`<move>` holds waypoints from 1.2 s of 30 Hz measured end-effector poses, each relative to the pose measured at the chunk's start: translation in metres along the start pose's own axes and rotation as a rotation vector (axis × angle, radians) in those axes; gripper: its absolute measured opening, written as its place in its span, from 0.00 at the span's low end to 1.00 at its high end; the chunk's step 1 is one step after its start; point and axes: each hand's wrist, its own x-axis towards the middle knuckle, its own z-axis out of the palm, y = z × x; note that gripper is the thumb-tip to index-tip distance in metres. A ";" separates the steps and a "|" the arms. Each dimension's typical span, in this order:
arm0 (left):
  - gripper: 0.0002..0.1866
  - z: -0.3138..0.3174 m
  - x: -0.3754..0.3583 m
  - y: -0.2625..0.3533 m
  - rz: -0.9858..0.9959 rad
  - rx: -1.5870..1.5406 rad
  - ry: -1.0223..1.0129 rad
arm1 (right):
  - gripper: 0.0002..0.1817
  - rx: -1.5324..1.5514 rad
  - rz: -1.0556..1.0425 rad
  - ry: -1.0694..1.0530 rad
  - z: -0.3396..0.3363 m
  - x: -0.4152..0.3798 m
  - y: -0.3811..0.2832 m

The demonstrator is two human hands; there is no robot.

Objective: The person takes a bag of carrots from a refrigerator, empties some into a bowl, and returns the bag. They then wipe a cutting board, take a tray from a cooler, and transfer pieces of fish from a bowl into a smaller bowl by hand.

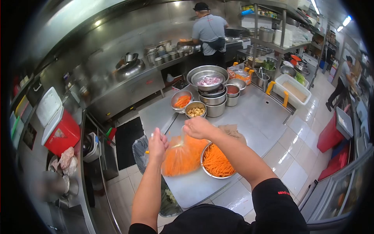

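A clear plastic bag (182, 159) full of shredded carrot rests on the white cutting board (189, 190), its neck gathered upward. My left hand (157, 147) is closed beside the neck, seemingly on one edge of the plastic. On the other side my right hand (196, 128) pinches the top of the bag, fingers pressed together. Right of the bag, partly behind my right forearm, sits a metal bowl heaped with carrot strips (217, 160). Behind my right hand stands a pot of small yellowish-brown pieces (196, 112).
A metal bowl of chopped purple onion (209, 80) tops stacked pots, near a bowl of orange pieces (182, 101). A lined bin (140, 150) stands left of the board. A red cooler (62, 126) sits at left. One co-worker (210, 33) stands at the stove, another (343, 82) far right.
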 end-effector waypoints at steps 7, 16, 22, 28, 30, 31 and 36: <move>0.19 0.004 -0.011 -0.010 0.356 1.245 0.036 | 0.15 -0.029 0.179 0.169 0.005 -0.022 0.009; 0.16 0.011 0.022 -0.031 0.444 1.180 -0.095 | 0.22 0.303 0.014 0.156 0.017 0.007 -0.038; 0.15 0.002 0.020 -0.004 -0.061 0.829 -0.249 | 0.11 0.369 0.103 -0.059 0.006 -0.007 -0.027; 0.16 -0.016 0.004 -0.011 -0.310 0.295 -0.352 | 0.12 0.572 0.178 -0.142 -0.012 -0.035 -0.019; 0.15 -0.019 0.000 -0.012 -0.250 0.359 -0.394 | 0.12 0.746 0.285 -0.190 -0.022 -0.039 -0.023; 0.13 -0.021 -0.002 -0.012 -0.208 0.402 -0.427 | 0.12 0.745 0.270 -0.242 -0.025 -0.044 -0.023; 0.08 -0.004 -0.016 0.003 -0.074 0.829 -0.411 | 0.11 0.129 0.070 -0.547 -0.012 -0.033 -0.018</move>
